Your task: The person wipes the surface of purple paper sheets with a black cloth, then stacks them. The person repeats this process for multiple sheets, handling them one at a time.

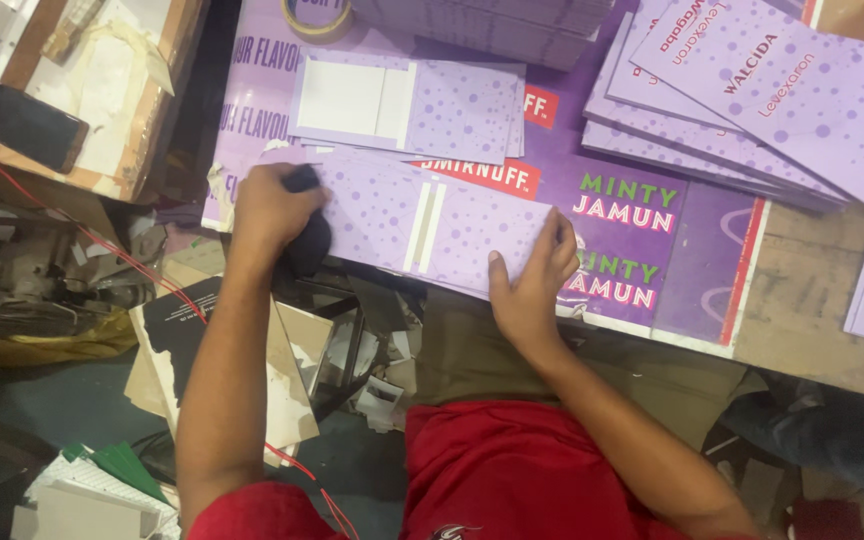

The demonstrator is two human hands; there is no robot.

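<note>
Left hand [270,205] closed around dark pad [304,240], pressing on lilac carton blank [432,220]. Right hand [534,275] flat, fingers spread, gripping nothing, pinning blank's edge. Advised: firm hold-down, even strokes along the fold.

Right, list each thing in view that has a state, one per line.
Left hand: closed around a dark cloth pad.
Right hand: flat, pressing the lilac dotted cardboard sheet.
Lilac sheet stack: fanned, flat.
Tape roll: lying flat.
Black phone: screen dark.
</note>
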